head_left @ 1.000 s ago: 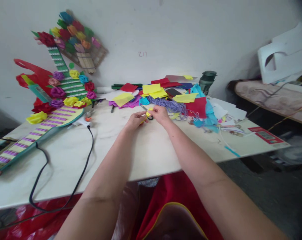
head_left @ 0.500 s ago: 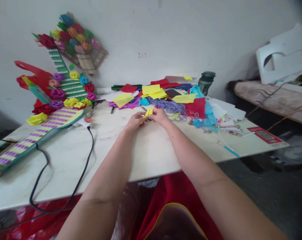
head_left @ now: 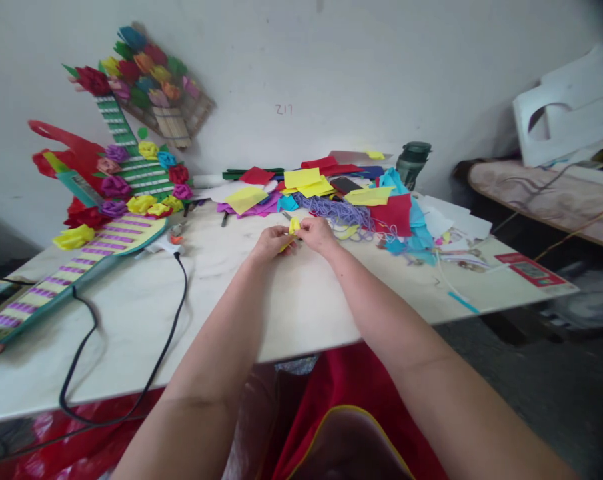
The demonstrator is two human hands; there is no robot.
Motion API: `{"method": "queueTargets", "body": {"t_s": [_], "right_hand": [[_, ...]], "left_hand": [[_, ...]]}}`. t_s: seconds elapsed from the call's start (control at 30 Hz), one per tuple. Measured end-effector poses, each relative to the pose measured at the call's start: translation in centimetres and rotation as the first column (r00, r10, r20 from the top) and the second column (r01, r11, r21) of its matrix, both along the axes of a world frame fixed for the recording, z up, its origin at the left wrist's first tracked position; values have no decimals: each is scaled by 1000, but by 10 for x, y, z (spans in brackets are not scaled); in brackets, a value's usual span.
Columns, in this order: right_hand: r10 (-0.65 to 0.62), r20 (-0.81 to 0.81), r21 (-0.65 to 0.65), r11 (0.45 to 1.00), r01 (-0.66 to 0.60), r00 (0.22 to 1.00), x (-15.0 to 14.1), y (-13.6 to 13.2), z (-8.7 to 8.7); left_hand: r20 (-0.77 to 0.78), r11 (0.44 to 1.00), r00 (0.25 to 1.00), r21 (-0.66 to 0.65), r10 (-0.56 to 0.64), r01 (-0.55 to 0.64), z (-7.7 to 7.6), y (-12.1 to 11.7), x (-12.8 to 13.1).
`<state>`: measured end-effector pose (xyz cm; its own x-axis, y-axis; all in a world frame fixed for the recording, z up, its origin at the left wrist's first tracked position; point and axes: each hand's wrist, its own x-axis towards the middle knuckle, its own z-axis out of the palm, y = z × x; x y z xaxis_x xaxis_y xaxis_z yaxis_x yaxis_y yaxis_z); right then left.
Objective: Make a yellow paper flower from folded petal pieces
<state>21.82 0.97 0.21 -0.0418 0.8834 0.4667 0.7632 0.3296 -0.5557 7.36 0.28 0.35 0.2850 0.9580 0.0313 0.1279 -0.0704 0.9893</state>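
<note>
Between my two hands is a small folded piece of yellow crepe paper (head_left: 294, 225). My left hand (head_left: 272, 241) pinches it from the left, and a strip of yellow shows under its fingers. From the right, my right hand (head_left: 317, 235) grips the same piece with thumb and fingertips. Just behind the paper lie scissors (head_left: 286, 215) on the table; one blade tip shows, and the rest is hidden by the paper and my hands. Loose yellow sheets (head_left: 302, 178) rest on the pile beyond my hands.
A tangle of purple yarn (head_left: 344, 212), a red sheet (head_left: 392, 215) and blue paper (head_left: 420, 227) lie behind my right hand. A dark green bottle (head_left: 413, 164) stands at the back. To the left are a paper-flower decoration (head_left: 131, 175) and a black cable (head_left: 177, 313).
The yellow paper between my fingers has turned and now looks more compactly folded. My fingers have shifted slightly around it; the scissors' handle is now hidden. Both arms stay almost in place.
</note>
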Motion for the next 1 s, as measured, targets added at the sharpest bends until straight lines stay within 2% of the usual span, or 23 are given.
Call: {"method": "queueTargets", "body": {"t_s": [0.13, 0.27, 0.33, 0.47, 0.6, 0.73, 0.83, 1.0], "right_hand": [[-8, 157, 95, 995, -7, 987, -6, -8, 2], [31, 233, 143, 988, -66, 972, -8, -10, 1], [46, 170, 129, 989, -69, 984, -8, -7, -2], [39, -94, 58, 998, -34, 995, -4, 5, -9], [117, -331, 7, 993, -121, 936, 0, 16, -16], [162, -424, -26, 981, -191, 891, 2, 17, -16], [157, -373, -55, 980, -191, 915, 4, 12, -12], [-9, -132, -58, 998, 1, 991, 6, 5, -5]], "left_hand": [[-71, 996, 994, -1, 84, -84, 5, -5, 4], [-22, 994, 994, -12, 106, -106, 2, -3, 5], [24, 994, 994, 11, 107, -108, -1, 0, 4], [64, 988, 993, 116, 98, -105, -5, 3, 4], [76, 987, 996, 154, 36, -48, -3, 1, 5], [64, 991, 998, 133, -3, -6, -3, 0, 5], [-11, 989, 1000, 149, 8, -6, -6, 2, 6], [-119, 982, 992, 187, 38, -15, -10, 3, 8]]}}
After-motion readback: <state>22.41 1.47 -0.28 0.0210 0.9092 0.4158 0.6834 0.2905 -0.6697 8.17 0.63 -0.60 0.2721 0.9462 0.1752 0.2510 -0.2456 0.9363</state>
